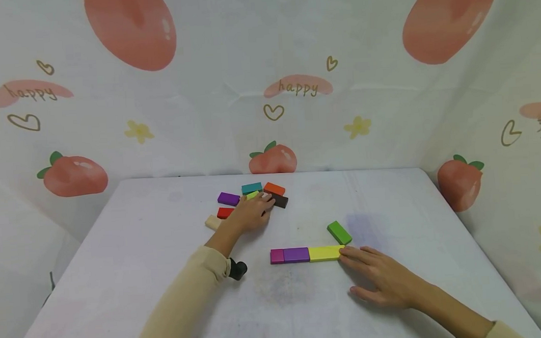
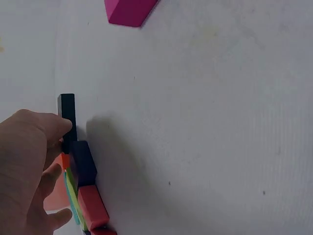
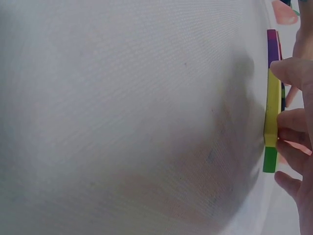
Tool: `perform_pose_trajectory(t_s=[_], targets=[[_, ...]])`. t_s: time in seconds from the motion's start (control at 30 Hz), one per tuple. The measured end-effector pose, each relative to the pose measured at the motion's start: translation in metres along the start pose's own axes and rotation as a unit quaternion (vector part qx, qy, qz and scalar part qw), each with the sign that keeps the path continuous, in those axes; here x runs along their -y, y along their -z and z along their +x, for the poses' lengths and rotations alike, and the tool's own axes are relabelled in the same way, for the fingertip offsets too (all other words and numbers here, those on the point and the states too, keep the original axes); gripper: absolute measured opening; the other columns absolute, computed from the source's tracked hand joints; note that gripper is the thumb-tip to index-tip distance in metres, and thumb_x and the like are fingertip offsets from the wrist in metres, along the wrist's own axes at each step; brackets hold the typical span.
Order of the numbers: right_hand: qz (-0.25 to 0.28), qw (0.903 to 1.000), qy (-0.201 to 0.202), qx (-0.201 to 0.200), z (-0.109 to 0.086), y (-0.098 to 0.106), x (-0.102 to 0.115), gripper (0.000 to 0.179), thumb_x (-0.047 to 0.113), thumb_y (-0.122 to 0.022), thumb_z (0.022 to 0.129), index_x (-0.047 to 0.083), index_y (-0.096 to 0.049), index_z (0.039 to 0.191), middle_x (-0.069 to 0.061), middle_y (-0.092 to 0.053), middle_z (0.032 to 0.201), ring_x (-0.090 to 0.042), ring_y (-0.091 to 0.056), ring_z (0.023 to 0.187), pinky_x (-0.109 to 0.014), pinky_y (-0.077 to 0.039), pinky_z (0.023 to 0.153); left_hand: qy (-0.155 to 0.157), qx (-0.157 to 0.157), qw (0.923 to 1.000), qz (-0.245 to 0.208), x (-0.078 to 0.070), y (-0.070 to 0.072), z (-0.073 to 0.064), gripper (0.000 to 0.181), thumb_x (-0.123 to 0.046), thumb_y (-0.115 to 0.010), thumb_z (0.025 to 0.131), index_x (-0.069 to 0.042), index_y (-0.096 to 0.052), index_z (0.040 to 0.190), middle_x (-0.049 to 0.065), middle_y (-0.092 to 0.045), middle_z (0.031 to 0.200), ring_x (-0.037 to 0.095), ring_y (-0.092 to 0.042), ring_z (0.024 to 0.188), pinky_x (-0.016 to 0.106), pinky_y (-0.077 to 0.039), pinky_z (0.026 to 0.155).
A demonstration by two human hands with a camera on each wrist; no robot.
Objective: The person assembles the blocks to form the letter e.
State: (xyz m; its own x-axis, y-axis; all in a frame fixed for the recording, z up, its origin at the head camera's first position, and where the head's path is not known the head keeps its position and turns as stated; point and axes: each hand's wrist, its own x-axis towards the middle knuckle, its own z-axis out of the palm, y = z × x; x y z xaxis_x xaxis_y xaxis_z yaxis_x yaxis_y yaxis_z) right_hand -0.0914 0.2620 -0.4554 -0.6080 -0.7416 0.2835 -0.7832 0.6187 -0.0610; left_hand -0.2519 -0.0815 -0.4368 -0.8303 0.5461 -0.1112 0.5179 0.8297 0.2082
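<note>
My left hand (image 1: 252, 213) reaches over a loose group of coloured blocks at the back. In the left wrist view its thumb touches a black block (image 2: 68, 105), while its other fingers are spread; a pinch does not show. On the table a row runs sideways: a short magenta block (image 1: 277, 256), a purple block (image 1: 296, 255) and a long yellow block (image 1: 324, 253). My right hand (image 1: 386, 278) rests its extended fingertips at the yellow block's right end. A green block (image 1: 339, 232) lies slanted behind that end.
Around the left hand lie a teal block (image 1: 251, 188), an orange block (image 1: 274, 188), another purple block (image 1: 228, 199), a red block (image 1: 225, 212) and a beige block (image 1: 212, 222). The white table (image 1: 167, 297) meets a printed cloth (image 1: 213, 131) at the back.
</note>
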Motion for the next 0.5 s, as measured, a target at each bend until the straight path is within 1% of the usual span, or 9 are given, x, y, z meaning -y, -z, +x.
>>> perform_pose_trajectory(t_s=[0.13,0.33,0.5], targets=[[-0.001,1.0000,0.000,0.002,-0.001,0.000,0.000,0.064,0.042,-0.076,0.084,0.007,-0.061,0.135,-0.007,-0.056,0.142,-0.022,-0.057,0.126,-0.047,-0.048,0.099,-0.008,0.017,0.9997,0.013,-0.010,-0.001,0.001,0.049,-0.025,-0.050,0.103,-0.015,-0.046,0.150,0.003,-0.039,0.157,0.027,-0.027,0.149,0.061,-0.021,0.116],[0.000,1.0000,-0.001,0.001,-0.001,0.000,-0.001,0.064,0.041,-0.076,0.084,0.007,-0.061,0.136,-0.007,-0.055,0.143,-0.021,-0.056,0.126,-0.046,-0.047,0.099,-0.026,0.033,0.9986,0.032,-0.027,0.000,0.004,0.051,-0.027,-0.050,0.103,-0.015,-0.042,0.152,0.002,-0.037,0.158,0.025,-0.026,0.149,0.059,-0.022,0.116],[0.004,0.9999,-0.005,0.011,-0.001,0.000,0.000,0.064,0.042,-0.075,0.085,0.008,-0.060,0.137,-0.006,-0.054,0.143,-0.022,-0.057,0.126,-0.048,-0.049,0.098,-0.029,0.042,0.9982,0.031,-0.037,-0.003,0.008,0.051,-0.027,-0.048,0.104,-0.018,-0.040,0.154,-0.001,-0.035,0.159,0.024,-0.024,0.150,0.059,-0.021,0.117]])
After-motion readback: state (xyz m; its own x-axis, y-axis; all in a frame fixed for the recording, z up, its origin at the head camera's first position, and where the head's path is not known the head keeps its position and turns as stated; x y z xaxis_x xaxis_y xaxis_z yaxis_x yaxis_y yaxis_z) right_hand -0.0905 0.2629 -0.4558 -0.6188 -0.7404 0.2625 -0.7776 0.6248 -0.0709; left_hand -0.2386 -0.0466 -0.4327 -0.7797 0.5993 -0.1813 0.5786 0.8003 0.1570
